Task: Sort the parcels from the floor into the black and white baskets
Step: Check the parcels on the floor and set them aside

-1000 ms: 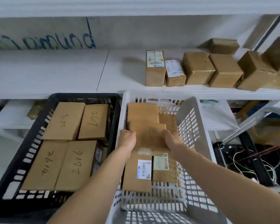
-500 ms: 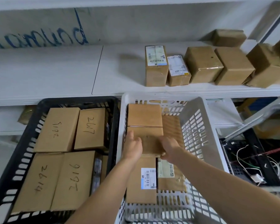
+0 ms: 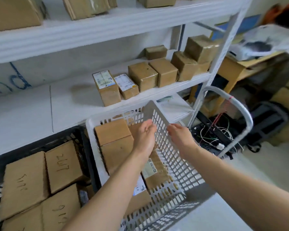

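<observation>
The white basket (image 3: pixel 163 135) stands at centre with several brown cardboard parcels in it; the last one laid down (image 3: pixel 117 150) lies flat below another flat parcel (image 3: pixel 112 130). The black basket (image 3: pixel 40 145) at left holds several parcels with numbers handwritten on them, such as 2617 (image 3: pixel 62 165). My left hand (image 3: pixel 144 138) hovers above the white basket with loosely curled fingers and holds nothing. My right hand (image 3: pixel 178 135) is lifted over the basket's right wall, fingers relaxed and holding nothing.
A white shelf rack (image 3: pixel 157 92) behind the baskets carries several taped brown boxes (image 3: pixel 142 77). A grey trolley handle (image 3: pixel 237 105) arches at right above a tangle of wires (image 3: pixel 213 135). A wooden desk (image 3: pixel 237 67) stands further right.
Both hands let go of the flat parcel, which now lies in the white basket, and rose up and to the right. The view swung up and right.
</observation>
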`<state>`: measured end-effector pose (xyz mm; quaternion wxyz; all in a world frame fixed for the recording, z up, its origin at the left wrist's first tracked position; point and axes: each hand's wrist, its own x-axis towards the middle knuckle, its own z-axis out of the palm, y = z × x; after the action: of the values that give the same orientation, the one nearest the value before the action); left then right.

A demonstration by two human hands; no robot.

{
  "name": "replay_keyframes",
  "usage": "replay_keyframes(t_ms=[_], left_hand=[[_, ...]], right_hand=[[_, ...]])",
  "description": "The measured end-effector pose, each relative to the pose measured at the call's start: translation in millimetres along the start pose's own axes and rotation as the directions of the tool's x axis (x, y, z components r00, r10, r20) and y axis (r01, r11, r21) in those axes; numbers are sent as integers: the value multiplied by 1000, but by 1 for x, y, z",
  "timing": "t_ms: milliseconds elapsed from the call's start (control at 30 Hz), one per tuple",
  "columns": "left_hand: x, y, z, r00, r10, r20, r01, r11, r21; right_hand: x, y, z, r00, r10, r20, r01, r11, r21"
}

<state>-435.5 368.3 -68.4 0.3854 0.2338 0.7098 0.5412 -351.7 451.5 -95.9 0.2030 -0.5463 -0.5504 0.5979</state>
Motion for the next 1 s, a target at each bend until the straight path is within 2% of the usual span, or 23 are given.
replay_keyframes(t_ms=[133, 233, 367, 467, 633, 700, 833, 933, 1000], left_hand=[[-35, 18, 59, 970, 99, 224, -101, 995, -3], [-74, 27, 118, 899, 124, 419, -149, 988, 27], [-144, 30, 213, 766, 145, 627, -218, 975, 40], [-209, 19, 282, 621, 79, 780, -238, 967, 92], [-317, -17, 399, 371, 27, 928, -378, 917, 125], [-363, -40, 448, 290, -39, 956, -412, 897, 162], [-450, -96, 542, 171, -249, 953, -388, 872, 297], [-495, -143, 602, 131, -366, 921, -380, 840, 388], [-514, -174, 636, 122, -421, 899, -375, 819, 434]], right_hand=[[-65, 8, -70, 960, -48, -277, 77, 992, 96], [-109, 36, -130, 896, -38, -442, 101, 988, 120], [-171, 91, -226, 748, 131, -651, 86, 953, 291], [-226, 144, -306, 601, 311, -736, 132, 870, 475], [-328, 240, -420, 354, 579, -734, 229, 708, 669], [-369, 281, -459, 296, 648, -702, 305, 632, 712], [-435, 369, -525, 224, 764, -606, 402, 494, 771], [-466, 429, -559, 148, 839, -523, 433, 421, 797], [-479, 465, -575, 122, 873, -472, 428, 382, 819]])
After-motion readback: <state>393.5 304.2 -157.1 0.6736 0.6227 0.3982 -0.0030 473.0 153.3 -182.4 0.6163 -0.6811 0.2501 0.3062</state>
